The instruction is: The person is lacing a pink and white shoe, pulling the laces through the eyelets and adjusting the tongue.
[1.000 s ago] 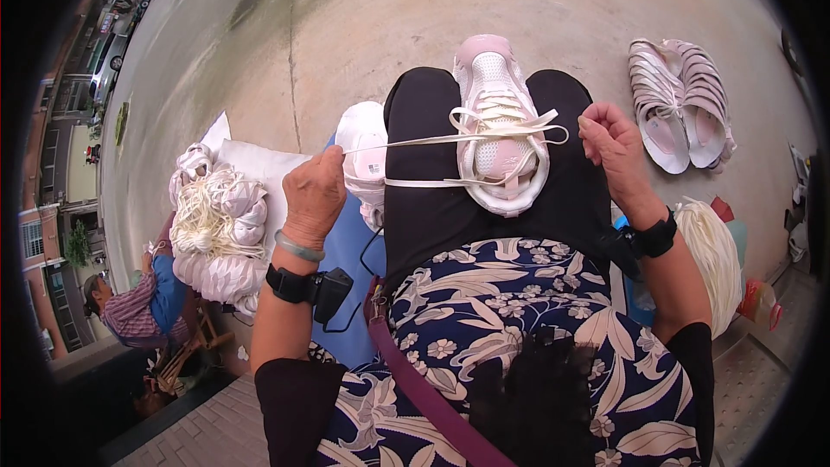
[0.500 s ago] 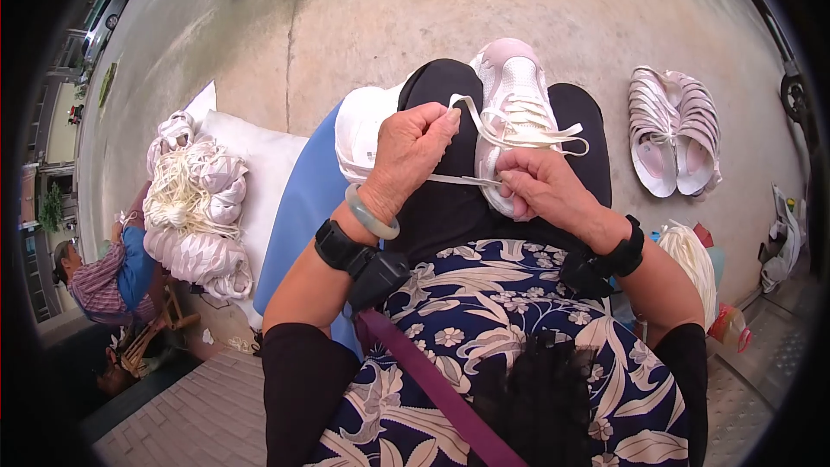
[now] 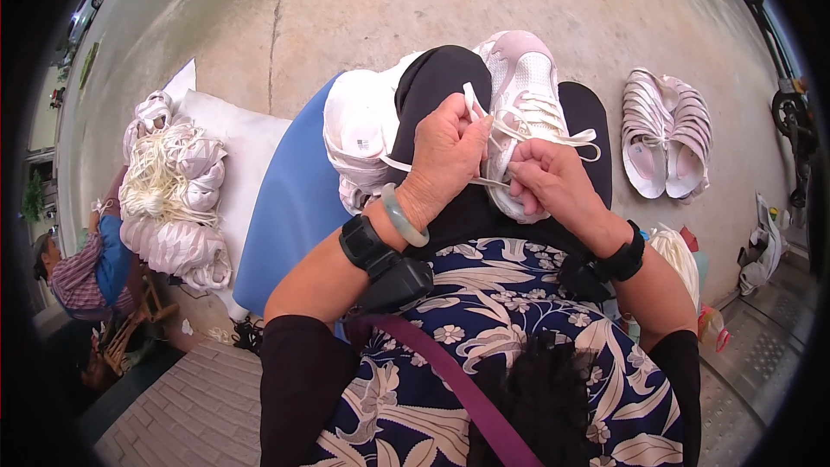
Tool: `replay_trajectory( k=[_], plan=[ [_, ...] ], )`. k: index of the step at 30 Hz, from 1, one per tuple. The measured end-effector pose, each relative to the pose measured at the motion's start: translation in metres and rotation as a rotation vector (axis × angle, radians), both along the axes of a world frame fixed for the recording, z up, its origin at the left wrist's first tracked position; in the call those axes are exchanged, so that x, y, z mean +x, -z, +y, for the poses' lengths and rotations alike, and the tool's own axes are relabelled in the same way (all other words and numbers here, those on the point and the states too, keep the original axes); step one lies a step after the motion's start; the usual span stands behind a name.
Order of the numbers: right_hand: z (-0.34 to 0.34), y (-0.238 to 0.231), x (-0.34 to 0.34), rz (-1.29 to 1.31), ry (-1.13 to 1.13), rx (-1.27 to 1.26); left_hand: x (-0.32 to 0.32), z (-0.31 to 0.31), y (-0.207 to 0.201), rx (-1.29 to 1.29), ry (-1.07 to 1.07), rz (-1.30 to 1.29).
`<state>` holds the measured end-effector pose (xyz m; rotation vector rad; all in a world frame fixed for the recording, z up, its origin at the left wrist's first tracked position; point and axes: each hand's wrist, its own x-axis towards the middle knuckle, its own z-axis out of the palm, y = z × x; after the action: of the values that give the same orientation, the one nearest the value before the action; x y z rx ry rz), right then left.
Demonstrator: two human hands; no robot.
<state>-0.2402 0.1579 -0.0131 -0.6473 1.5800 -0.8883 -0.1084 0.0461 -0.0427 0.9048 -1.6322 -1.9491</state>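
Note:
A white and pale pink sneaker (image 3: 522,78) rests between my knees with its toe pointing away from me. Cream lace (image 3: 543,111) runs through its upper eyelets, and loose loops hang at its right side. My left hand (image 3: 445,145), beside the shoe's left edge, pinches a length of the lace, one end standing up above the fingers. My right hand (image 3: 553,177) is closed at the shoe's opening, thumb and finger pinching lace there. Another stretch of lace trails out left past my left wrist. My fingers partly hide the shoe's left side.
Beside my left knee, white shoe uppers (image 3: 356,125) lie stacked on a blue surface (image 3: 290,216). Further left are bundled uppers with tangled laces (image 3: 169,182); a person (image 3: 82,268) sits beyond. At right, nested pink-white uppers (image 3: 667,134) lie on concrete, near a lace hank (image 3: 676,261).
My left hand has moved right and slightly down, closer to the shoe and my right hand. The lace stretched between the hands has shortened. My right hand stays at the shoe's opening.

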Motion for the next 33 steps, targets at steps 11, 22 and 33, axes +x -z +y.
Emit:
replay_trajectory(
  k=[11,22,33],
  plan=[
    [0.001,0.006,0.002,-0.044,0.094,-0.033,-0.001,0.0,0.006,0.02,-0.001,-0.04],
    [-0.001,0.006,0.007,-0.034,0.167,-0.062,-0.005,0.003,0.019,-0.243,-0.136,-0.026],
    [0.0,0.011,0.009,-0.026,0.214,-0.131,0.001,-0.008,0.003,0.054,0.122,-0.027]
  ],
)
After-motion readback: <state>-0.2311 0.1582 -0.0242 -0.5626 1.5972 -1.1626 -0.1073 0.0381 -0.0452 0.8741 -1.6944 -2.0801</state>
